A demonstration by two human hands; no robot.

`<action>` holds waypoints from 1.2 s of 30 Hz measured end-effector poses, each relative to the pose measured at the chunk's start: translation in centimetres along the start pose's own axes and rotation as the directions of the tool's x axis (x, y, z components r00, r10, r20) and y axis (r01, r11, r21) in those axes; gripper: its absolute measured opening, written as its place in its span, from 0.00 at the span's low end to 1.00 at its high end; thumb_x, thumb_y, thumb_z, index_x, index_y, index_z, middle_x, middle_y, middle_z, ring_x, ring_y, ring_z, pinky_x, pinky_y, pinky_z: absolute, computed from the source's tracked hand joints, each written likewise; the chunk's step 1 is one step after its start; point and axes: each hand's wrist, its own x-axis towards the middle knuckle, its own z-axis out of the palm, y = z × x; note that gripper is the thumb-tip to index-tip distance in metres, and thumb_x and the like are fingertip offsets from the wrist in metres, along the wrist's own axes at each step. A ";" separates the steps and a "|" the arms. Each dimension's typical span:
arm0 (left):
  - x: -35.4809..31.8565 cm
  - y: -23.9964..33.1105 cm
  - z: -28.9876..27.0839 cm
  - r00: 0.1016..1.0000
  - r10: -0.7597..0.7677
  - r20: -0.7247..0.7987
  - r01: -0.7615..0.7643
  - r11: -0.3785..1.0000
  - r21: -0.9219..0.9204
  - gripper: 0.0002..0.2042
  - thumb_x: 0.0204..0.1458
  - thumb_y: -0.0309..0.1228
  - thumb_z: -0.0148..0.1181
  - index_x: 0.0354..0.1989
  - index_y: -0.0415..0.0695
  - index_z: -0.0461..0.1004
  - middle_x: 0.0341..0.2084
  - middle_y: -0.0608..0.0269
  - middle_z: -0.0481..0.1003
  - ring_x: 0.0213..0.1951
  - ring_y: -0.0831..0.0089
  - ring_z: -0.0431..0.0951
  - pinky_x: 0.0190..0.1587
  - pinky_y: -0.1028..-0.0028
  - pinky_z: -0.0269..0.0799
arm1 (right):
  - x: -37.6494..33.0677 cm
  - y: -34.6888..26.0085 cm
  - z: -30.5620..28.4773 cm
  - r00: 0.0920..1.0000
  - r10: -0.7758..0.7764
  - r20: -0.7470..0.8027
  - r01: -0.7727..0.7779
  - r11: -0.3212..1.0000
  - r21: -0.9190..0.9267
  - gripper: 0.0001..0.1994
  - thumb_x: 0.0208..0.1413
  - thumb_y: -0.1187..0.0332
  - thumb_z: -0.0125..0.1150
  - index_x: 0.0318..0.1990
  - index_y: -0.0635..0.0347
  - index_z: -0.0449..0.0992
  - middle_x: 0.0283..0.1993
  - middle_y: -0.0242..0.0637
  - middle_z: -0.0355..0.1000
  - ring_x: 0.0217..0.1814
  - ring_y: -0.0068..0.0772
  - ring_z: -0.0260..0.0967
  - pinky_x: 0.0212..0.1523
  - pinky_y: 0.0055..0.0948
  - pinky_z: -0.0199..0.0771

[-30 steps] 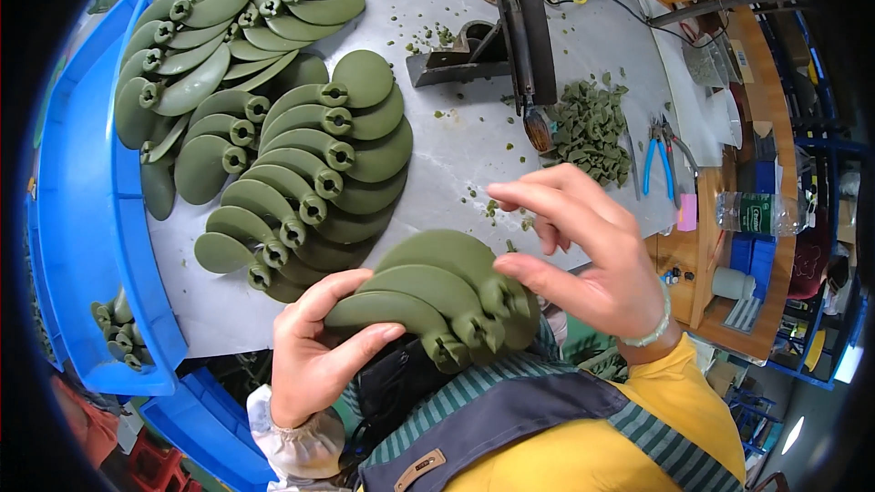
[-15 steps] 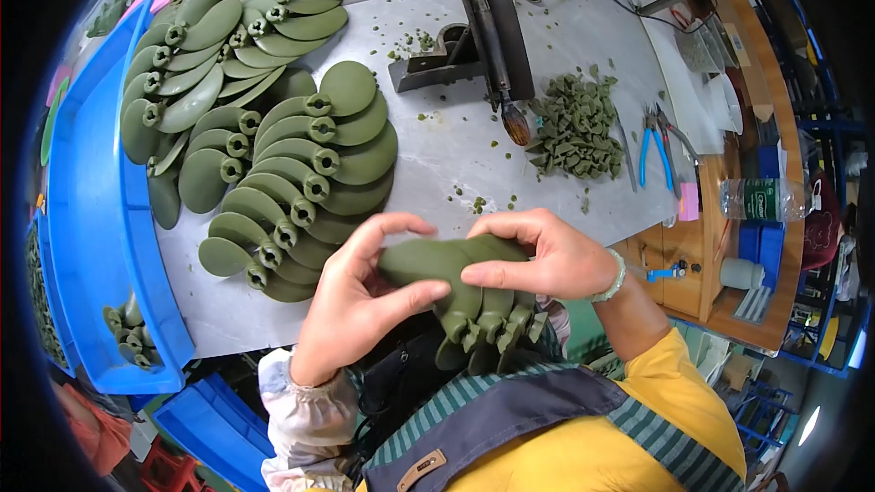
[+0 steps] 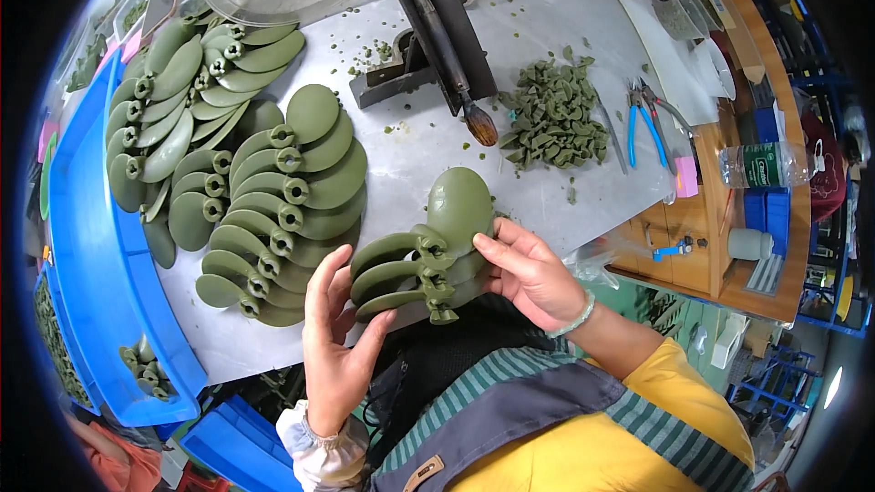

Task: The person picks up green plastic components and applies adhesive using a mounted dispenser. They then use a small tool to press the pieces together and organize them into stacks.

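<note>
A small stack of dark green plastic two-bladed propellers (image 3: 458, 203) is held up over the table's near edge, its hubs lined up in a column. My right hand (image 3: 540, 284) pinches the right-hand blades, thumb on top and fingers underneath. On the other side, my left hand (image 3: 333, 346) cups the ends of the left-hand blades between thumb and fingers. Left of my hands, overlapping rows of the same propellers (image 3: 321, 114) lie on the grey table (image 3: 401, 169). Another heap of propellers (image 3: 178, 68) sits farther back.
A black fixture (image 3: 396, 87) with a blue-handled brush (image 3: 442, 46) stands at the back. Small green scraps (image 3: 556, 114) are piled to its right, beside blue-handled pliers (image 3: 649, 132). A blue tray (image 3: 87, 219) borders the left side. A plastic bottle (image 3: 761, 164) lies far right.
The propeller stack has been turned and raised, so its hubs now face up with blades spread to both sides. My left hand has shifted to the blade ends.
</note>
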 end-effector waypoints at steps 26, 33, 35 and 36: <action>-9.9 -0.6 -6.5 0.968 0.077 -0.238 -0.026 0.977 0.211 0.22 0.47 0.11 0.66 0.51 0.34 0.67 0.39 0.55 0.80 0.42 0.71 0.81 0.43 0.74 0.79 | 0.3 -0.6 9.3 0.925 -0.125 0.360 0.236 0.930 -0.281 0.10 0.66 0.69 0.56 0.50 0.66 0.70 0.44 0.28 0.70 0.47 0.14 0.66 0.49 0.19 0.69; -12.8 4.5 -11.1 0.996 -0.010 -0.090 0.049 0.897 0.440 0.16 0.49 0.13 0.64 0.47 0.33 0.70 0.40 0.48 0.82 0.39 0.66 0.84 0.43 0.72 0.80 | 1.5 1.2 10.3 0.703 0.409 0.582 -0.022 0.830 -0.557 0.19 0.66 0.61 0.58 0.55 0.67 0.74 0.48 0.30 0.77 0.48 0.15 0.69 0.50 0.22 0.71; -11.3 6.2 -12.0 0.988 -0.145 0.042 0.098 0.825 0.556 0.16 0.49 0.14 0.64 0.48 0.32 0.72 0.38 0.50 0.82 0.39 0.66 0.84 0.44 0.72 0.79 | 1.5 1.4 10.5 0.699 0.486 0.524 -0.204 0.839 -0.505 0.17 0.67 0.61 0.58 0.53 0.67 0.77 0.47 0.30 0.78 0.48 0.15 0.70 0.50 0.22 0.71; -10.8 6.6 -12.2 0.981 -0.190 0.041 0.141 0.841 0.523 0.17 0.49 0.14 0.65 0.49 0.31 0.73 0.37 0.51 0.81 0.40 0.65 0.84 0.44 0.71 0.79 | 1.5 1.5 10.4 0.694 0.487 0.530 -0.200 0.838 -0.508 0.17 0.67 0.61 0.58 0.53 0.67 0.77 0.47 0.30 0.78 0.48 0.15 0.70 0.50 0.22 0.71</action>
